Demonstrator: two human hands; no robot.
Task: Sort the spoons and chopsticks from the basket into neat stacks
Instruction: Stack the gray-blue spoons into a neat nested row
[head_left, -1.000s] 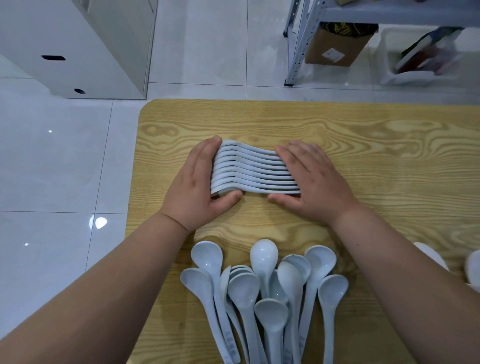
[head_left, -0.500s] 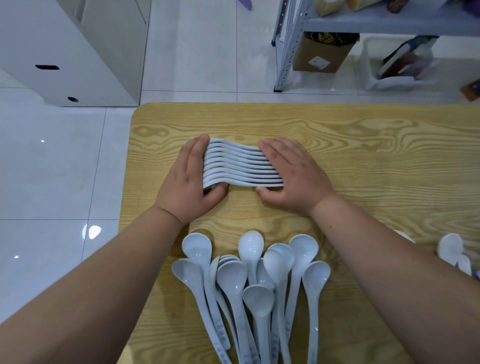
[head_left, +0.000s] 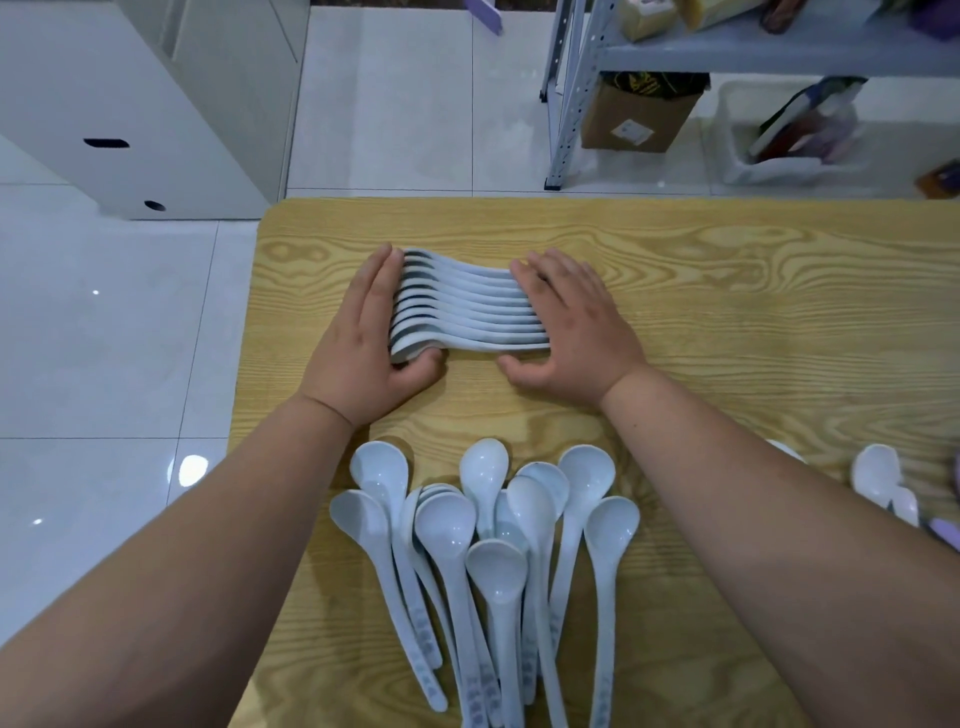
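A row of several white spoons (head_left: 467, 306) lies nested on its side on the wooden table (head_left: 727, 291). My left hand (head_left: 363, 332) presses flat against the bowl end of the row, its thumb under the nearest spoon. Over the handle end rests my right hand (head_left: 576, 327), fingers straight, thumb along the near side. A loose pile of several white spoons (head_left: 488, 551) lies close to me, bowls pointing away. No chopsticks or basket are in view.
A few more white spoons (head_left: 883, 478) lie at the table's right edge of view. The table's left edge (head_left: 249, 364) drops to a tiled floor. Beyond the table stand a white cabinet (head_left: 145, 104) and a metal shelf rack (head_left: 576, 93) with boxes.
The view has tilted so everything sits lower in frame. Both hands stay on the ends of the nested row, and my left thumb has tucked closer under the nearest spoon.
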